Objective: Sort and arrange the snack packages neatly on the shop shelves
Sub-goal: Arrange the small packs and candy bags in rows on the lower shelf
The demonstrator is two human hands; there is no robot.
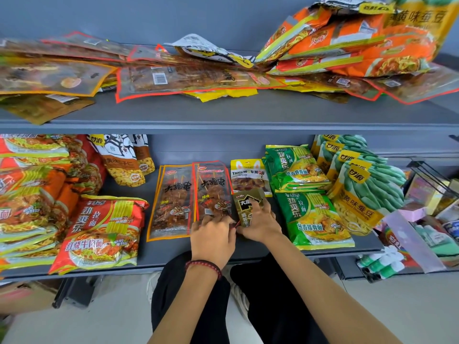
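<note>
Right hand pinches the small gold packet on the lower shelf, its long axis running twelve to six, with the skewer pack at its nine o'clock, where the left hand rests bent fingers, grip unclear.

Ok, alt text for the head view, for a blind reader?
A person's right hand holds a small olive-gold snack packet at the lower shelf, the left hand touching the red-edged skewer packet beside it. Noodle bags and bean snacks flank them; the upper shelf holds jumbled packets.
</note>
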